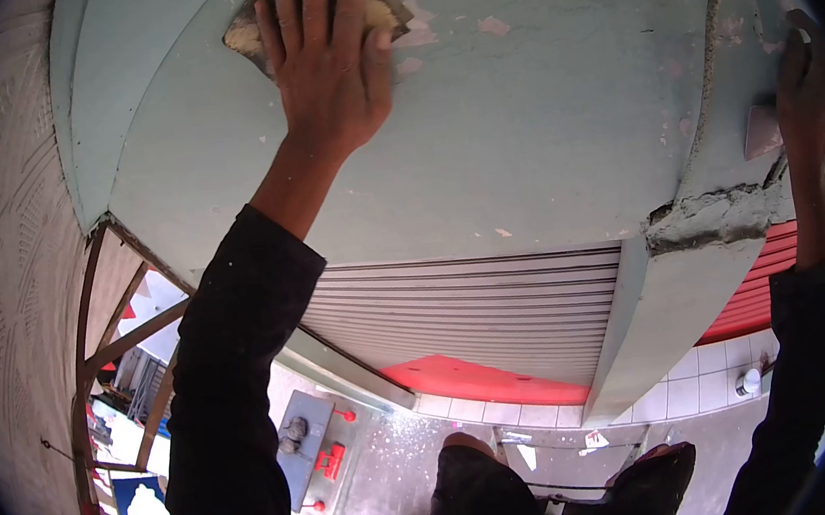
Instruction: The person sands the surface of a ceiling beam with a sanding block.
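Note:
Against a pale green wall (519,126) with peeled paint patches, my left hand (328,75) lies with fingers spread over a worn, brownish sheet of sandpaper (249,38), pinning it to the surface. Far to the right, my right hand (807,90) is at the wall with its fingers bent. A flat, pinkish plate like a scraper blade (761,132) sticks out from beside its palm; the grip itself is hidden. Left of that hand, a rough curved strip (710,50) runs down the wall to broken plaster (710,218).
Below the wall are a grey roller shutter (468,302), a pillar (622,336) and a red shutter (781,274). Far below on the ground stands a grey board (302,450) with red parts. My legs (548,495) show above a bar. A textured wall (0,251) rises at left.

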Motion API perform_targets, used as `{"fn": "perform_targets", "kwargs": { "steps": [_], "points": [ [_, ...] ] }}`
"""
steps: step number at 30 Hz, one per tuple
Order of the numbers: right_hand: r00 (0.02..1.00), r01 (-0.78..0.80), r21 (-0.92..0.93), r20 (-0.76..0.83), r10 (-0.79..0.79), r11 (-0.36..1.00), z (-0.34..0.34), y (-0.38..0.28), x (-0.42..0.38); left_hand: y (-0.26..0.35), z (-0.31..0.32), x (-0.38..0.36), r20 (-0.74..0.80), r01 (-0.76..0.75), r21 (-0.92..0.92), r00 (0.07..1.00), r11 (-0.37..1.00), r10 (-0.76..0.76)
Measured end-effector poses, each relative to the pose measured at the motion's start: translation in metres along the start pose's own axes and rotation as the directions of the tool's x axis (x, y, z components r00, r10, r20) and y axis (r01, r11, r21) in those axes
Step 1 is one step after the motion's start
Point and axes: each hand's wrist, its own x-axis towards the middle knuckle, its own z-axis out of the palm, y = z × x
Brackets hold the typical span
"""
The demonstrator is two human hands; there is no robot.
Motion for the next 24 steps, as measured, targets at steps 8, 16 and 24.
{"fn": "perform_targets", "kwargs": {
  "steps": [8,16,24],
  "points": [
    [0.99,-0.113,0.001,0.088,0.113,0.994,-0.007,-0.014,0.0,0.109,0.023,0.077,-0.168,-0.162,0.144,0.968,0.976,0.186],
    [0.974,0.225,-0.003,-0.022,-0.225,0.974,0.002,0.031,0.013,0.081,0.004,0.037,0.027,-0.252,-0.154,0.966,0.955,0.259],
    [0.959,0.28,-0.028,-0.036,-0.281,0.96,0.005,0.039,0.015,-0.054,-0.003,-0.118,0.208,-0.055,-0.08,0.976,0.995,0.07]
  ]
}}
